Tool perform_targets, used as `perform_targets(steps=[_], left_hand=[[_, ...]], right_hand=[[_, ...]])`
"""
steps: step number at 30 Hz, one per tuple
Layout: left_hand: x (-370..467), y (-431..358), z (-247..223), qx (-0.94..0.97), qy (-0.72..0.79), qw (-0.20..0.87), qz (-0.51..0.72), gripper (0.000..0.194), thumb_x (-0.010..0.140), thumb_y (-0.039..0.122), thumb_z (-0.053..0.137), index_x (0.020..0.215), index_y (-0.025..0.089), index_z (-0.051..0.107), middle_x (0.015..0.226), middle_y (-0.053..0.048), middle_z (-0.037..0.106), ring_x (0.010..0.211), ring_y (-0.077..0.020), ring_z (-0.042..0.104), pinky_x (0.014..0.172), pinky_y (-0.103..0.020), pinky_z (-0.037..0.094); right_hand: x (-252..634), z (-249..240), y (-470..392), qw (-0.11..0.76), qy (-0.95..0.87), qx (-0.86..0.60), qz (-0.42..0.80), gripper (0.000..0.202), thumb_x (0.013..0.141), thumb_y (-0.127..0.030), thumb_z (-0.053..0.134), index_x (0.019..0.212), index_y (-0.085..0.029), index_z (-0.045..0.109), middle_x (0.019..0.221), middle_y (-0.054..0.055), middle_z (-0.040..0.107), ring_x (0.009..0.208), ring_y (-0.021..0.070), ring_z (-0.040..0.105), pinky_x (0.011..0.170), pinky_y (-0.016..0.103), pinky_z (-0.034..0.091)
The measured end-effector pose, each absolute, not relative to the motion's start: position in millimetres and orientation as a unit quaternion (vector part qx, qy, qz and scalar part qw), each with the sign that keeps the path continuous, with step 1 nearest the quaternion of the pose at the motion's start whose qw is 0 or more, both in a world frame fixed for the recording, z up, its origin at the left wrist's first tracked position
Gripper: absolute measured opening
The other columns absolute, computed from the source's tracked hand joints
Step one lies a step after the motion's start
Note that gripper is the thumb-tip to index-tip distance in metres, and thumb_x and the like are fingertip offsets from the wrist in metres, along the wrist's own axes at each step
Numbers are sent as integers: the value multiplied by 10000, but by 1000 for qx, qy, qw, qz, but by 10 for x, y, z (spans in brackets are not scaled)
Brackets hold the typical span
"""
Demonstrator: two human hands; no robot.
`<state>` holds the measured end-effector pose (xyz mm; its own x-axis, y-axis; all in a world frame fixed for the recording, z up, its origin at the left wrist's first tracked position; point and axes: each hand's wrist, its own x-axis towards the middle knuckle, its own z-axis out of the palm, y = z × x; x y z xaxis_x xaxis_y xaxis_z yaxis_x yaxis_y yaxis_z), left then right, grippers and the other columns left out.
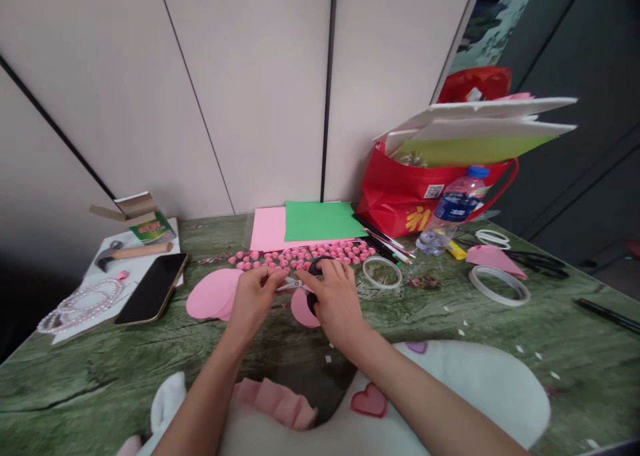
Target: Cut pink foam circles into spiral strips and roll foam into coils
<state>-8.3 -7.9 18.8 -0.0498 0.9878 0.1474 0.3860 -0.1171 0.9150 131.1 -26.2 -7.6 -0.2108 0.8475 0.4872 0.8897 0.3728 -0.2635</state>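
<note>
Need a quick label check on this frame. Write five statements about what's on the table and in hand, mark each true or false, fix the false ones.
1. The right hand holds the scissors. True.
2. The phone lies to the right of both hands. False: the phone is at the left, beyond the left hand.
3. The green sheet partly covers a pink sheet. True.
4. The bottle stands without a cap. False: a blue cap is on the bottle.
5. The small pink balls lie nearer the person than the green sheet's middle. True.
</note>
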Motion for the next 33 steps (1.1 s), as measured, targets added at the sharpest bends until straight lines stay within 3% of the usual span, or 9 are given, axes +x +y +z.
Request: perform_targets(steps=[9, 15, 27, 33], left_hand=[[-106, -38, 63, 605, 532, 392, 444, 213, 647, 340, 562, 587, 135, 562, 562, -2, 571, 544, -125, 500, 527, -231, 375], [-105, -66, 117, 594, 511, 428, 450, 194, 633, 311, 578, 574, 128, 558, 539, 17, 528, 527, -101, 451, 525, -217, 352], [-185, -53, 157, 640, 478, 422, 429, 167, 677, 289, 550, 609, 139, 582, 589, 4, 567, 585, -111, 492, 581, -222, 378], [-257, -34, 171, 631, 484, 432, 425, 160, 645, 296, 602, 617, 140, 623, 634, -24, 623, 623, -127, 540, 619, -239, 413]], right_hand=[[1362, -43, -226, 275, -784, -557, -12, 389, 776, -88, 441, 1052, -339, 547, 928, 54, 477, 942, 203, 399, 877, 424, 195], [1387, -51, -206, 265, -799, -539, -8, 460, 771, -61, 426, 1086, -383, 519, 936, 50, 447, 963, 203, 380, 906, 479, 139], [1397, -63, -195, 266, -812, -519, 37, 683, 609, 26, 459, 1150, -390, 462, 924, 38, 386, 939, 210, 357, 878, 486, 189], [1416, -75, -183, 280, -803, -525, 19, 600, 629, 10, 453, 1109, -345, 515, 927, 52, 388, 945, 218, 350, 879, 492, 183]])
